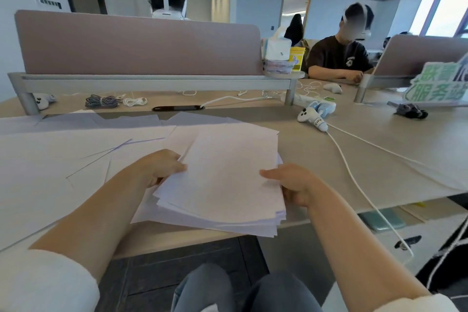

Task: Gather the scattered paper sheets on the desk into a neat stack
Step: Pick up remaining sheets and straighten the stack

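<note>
Paper stack [228,185], ragged and overhanging the counter's [379,159] near edge, is gripped at its sides by left hand [162,167] and right hand [291,182]; loose sheets [63,159] toward the left edge probably need gathering next.

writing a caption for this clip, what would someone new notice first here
The eye lands on the pile of white paper at the near edge of the desk, held by the left hand on its left side and the right hand on its right. More loose sheets lie spread over the desk to the left, and a white controller lies farther right.
</note>
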Motion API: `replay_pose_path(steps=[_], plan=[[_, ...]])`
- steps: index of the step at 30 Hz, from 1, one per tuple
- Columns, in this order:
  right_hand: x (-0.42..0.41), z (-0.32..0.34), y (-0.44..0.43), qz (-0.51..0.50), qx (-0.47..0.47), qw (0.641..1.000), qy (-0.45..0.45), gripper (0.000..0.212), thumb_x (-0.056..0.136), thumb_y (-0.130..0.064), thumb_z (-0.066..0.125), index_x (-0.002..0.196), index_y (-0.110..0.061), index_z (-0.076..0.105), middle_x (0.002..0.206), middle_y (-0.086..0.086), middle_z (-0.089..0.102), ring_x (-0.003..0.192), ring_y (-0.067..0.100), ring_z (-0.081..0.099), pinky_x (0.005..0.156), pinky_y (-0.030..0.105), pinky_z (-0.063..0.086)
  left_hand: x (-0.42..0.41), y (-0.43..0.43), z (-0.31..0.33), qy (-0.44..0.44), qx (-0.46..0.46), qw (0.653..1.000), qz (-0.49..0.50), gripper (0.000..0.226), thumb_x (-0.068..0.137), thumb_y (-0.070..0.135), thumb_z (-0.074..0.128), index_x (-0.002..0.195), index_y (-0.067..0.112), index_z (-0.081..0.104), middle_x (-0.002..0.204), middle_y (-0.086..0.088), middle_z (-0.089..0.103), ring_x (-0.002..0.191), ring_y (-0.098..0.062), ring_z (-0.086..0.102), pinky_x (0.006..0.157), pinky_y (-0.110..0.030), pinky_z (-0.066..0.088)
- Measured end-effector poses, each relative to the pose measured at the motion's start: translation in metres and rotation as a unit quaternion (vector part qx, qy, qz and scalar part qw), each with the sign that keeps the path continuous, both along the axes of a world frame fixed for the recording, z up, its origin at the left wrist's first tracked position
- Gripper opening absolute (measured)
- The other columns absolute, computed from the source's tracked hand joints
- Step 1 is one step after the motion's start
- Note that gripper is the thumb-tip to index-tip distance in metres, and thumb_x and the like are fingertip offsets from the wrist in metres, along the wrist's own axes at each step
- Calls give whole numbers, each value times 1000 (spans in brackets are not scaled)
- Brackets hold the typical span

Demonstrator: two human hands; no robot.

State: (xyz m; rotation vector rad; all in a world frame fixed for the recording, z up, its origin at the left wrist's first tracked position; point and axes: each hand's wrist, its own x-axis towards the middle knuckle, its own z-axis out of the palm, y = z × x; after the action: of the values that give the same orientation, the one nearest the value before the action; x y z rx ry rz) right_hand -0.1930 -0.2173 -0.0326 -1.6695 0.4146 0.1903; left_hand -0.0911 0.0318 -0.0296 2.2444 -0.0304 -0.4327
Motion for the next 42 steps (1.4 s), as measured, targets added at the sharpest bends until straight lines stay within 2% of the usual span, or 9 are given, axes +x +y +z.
replay_pose_path(steps=[3, 8, 12, 18, 24, 29, 34, 38, 42], plan=[[10, -3, -2, -55, -33, 998, -19, 37, 91, -26, 61, 117, -1, 59, 117, 17, 65, 106, 35, 62, 93, 45, 50, -3, -7, -2, -26, 21, 999, 30, 22, 96, 11, 45, 105, -2, 61, 100, -17, 62, 86, -32, 60, 71, -33, 49], [23, -11, -9, -97, -87, 991, -5, 23, 91, -14, 55, 111, -2, 54, 121, 23, 59, 107, 35, 61, 87, 44, 50, -2, -11, -4, -84, 47, 992, 86, 33, 94, 4, 44, 125, 9, 54, 127, -12, 51, 106, -29, 51, 80, -30, 40], [30, -18, -17, -107, -115, 988, -2, 22, 82, 1, 42, 98, 6, 57, 96, 19, 62, 78, 25, 55, 64, 32, 46, -2, -7, -6, -65, 22, 995, 71, 28, 91, 7, 55, 119, 6, 60, 106, -16, 61, 91, -30, 58, 80, -35, 50], [30, -22, -12, -110, -122, 985, -43, 21, 81, 6, 39, 85, -2, 57, 82, 15, 49, 74, 24, 47, 66, 31, 35, -7, -3, -3, -64, 34, 996, 47, 23, 91, 3, 55, 112, 6, 62, 93, -11, 60, 74, -20, 55, 55, -24, 44], [31, -19, -7, -106, -89, 990, -39, 14, 86, -2, 45, 92, -1, 57, 87, 18, 56, 73, 24, 52, 60, 28, 44, -4, -3, -6, -95, 70, 992, 41, 41, 89, -4, 52, 129, 3, 54, 120, -15, 59, 95, -30, 57, 81, -35, 52], [32, -19, -4, -82, -39, 995, -29, 34, 89, 0, 53, 121, 7, 51, 120, 27, 59, 97, 34, 61, 94, 50, 49, -8, -8, -6, -115, 87, 989, 33, 42, 90, 0, 53, 131, 6, 53, 129, -13, 56, 104, -29, 56, 89, -36, 50], [31, -14, -6, -60, -64, 992, -92, 40, 91, 5, 45, 126, -13, 42, 105, 12, 56, 77, 23, 58, 64, 31, 50, -10, -10, -8, -133, 79, 988, 25, 38, 96, 10, 49, 134, 12, 51, 139, -7, 49, 113, -27, 51, 91, -31, 44], [30, -20, -4, -74, -55, 990, -104, 20, 89, 9, 44, 88, -9, 53, 100, 16, 60, 67, 18, 56, 59, 25, 47, -8, -9, -9, -136, 100, 985, 37, 35, 95, 6, 47, 128, 5, 57, 135, -13, 53, 120, -31, 50, 99, -33, 42], [36, -18, 0, -68, -89, 991, -74, 18, 90, 4, 44, 84, -8, 56, 92, 16, 61, 68, 22, 55, 49, 20, 43, -4, -13, -5, -118, 126, 984, 29, 25, 94, 3, 42, 110, -6, 59, 113, -22, 58, 100, -31, 54, 88, -33, 45]])
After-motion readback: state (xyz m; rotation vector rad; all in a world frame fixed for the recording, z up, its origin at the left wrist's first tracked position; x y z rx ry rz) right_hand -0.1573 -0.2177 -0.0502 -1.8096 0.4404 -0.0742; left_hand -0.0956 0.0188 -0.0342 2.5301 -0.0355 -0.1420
